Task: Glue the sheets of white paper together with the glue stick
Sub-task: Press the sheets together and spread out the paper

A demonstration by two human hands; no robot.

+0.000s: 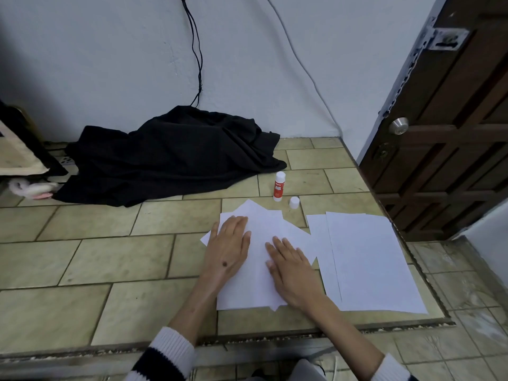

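Both hands, left hand (pixel 229 247) and right hand (pixel 291 266), press flat, fingers spread, on overlapped sheets (pixel 255 287); glue stick (pixel 279 187) stands uncapped, spare sheets (pixel 365 259) apparently remaining.

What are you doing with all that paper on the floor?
A person is gluing white sheets together. Both hands, the left hand and the right hand, lie flat on the overlapping stack of sheets, pressing it onto the tiled floor. The glue stick stands upright just beyond the stack, with its cap off and set beside it. More loose sheets wait to the right.
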